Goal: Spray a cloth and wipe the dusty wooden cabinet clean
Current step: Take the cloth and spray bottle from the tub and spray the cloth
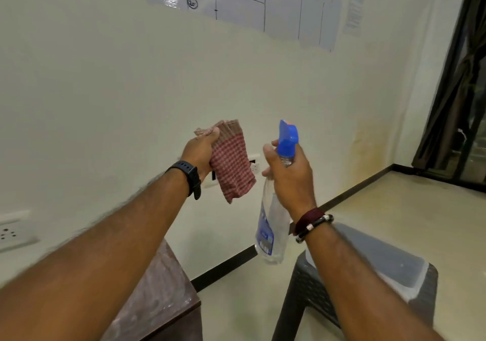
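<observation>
My left hand (201, 151) is raised in front of the wall and grips a folded red-and-white checked cloth (232, 167), which hangs down from the fingers. My right hand (292, 177) is wrapped around the neck of a clear spray bottle (271, 233) with a blue nozzle (288, 138). The nozzle points left toward the cloth, a short gap away. Below my left forearm is the dark brown wooden cabinet (163, 296), its top streaked with pale dust.
A dark wicker-pattern stool with a clear top (389, 267) stands at the lower right on the pale floor. Wall sockets (15, 233) sit at the left. A whiteboard sheet (244, 1) hangs above. Dark curtains and a door (462, 98) are at the far right.
</observation>
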